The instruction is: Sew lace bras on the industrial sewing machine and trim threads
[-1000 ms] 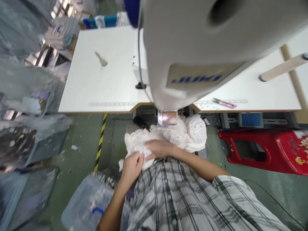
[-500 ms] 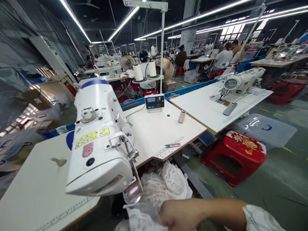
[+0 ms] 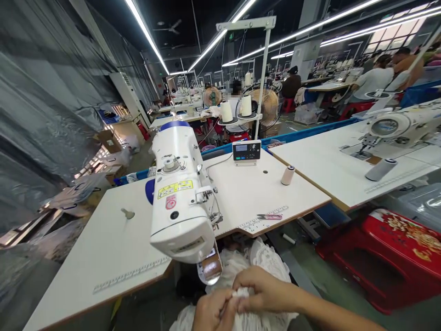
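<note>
Both of my hands meet low in the head view, in front of the sewing machine (image 3: 184, 184). My left hand (image 3: 212, 310) is closed, its fingertips pinching white lace fabric (image 3: 242, 292). Against it, my right hand (image 3: 260, 289) grips the same lace between thumb and fingers. More of the fabric spills below my hands, and a pile of white lace (image 3: 270, 258) lies behind them under the table edge. The machine's narrow free arm (image 3: 211, 269) juts out just above my left hand.
The white tabletop (image 3: 234, 197) carries pink-handled thread snips (image 3: 269, 216), a thread cone (image 3: 287, 175) and a control panel (image 3: 246, 152). To the right are a red stool (image 3: 386, 262) and a second sewing machine (image 3: 399, 126). Other people sit at machines farther back.
My left hand has come into view and joined the right on the lace. The view has swung left, so the machine and table appear farther right.
</note>
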`<action>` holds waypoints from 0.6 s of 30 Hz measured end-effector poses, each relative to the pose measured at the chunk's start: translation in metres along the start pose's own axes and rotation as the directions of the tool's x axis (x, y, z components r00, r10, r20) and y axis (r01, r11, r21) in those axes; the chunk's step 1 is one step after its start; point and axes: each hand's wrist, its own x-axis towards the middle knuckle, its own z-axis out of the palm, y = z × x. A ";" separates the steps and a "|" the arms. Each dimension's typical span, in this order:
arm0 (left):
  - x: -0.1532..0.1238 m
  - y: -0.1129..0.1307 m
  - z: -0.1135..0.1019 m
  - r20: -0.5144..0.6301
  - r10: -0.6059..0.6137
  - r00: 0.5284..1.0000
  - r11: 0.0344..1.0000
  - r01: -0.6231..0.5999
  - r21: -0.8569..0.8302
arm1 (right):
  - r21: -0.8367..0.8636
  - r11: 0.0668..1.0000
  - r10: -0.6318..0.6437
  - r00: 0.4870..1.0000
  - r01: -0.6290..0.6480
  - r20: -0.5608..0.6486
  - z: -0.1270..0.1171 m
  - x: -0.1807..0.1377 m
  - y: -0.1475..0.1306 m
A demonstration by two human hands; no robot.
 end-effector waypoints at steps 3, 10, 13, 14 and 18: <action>0.008 0.022 -0.029 0.014 -0.078 0.997 0.996 0.077 0.053 | 0.173 0.985 0.031 0.980 0.004 -0.197 -0.001 0.006 -0.016; 0.033 0.020 -0.068 -0.032 -0.450 0.892 0.892 0.448 -0.050 | 0.167 0.980 0.148 0.953 -0.106 -0.263 -0.008 0.034 -0.022; 0.038 0.011 -0.069 -0.070 -0.534 0.843 0.842 0.521 -0.142 | 0.205 0.969 0.185 0.953 -0.137 -0.239 -0.012 0.044 -0.019; 0.039 0.008 -0.069 -0.092 -0.540 0.837 0.838 0.524 -0.149 | 0.218 0.967 0.186 0.955 -0.136 -0.231 -0.013 0.046 -0.018; 0.043 0.001 -0.068 -0.128 -0.530 0.838 0.848 0.520 -0.106 | 0.244 0.958 0.206 0.956 -0.153 -0.209 -0.019 0.052 -0.017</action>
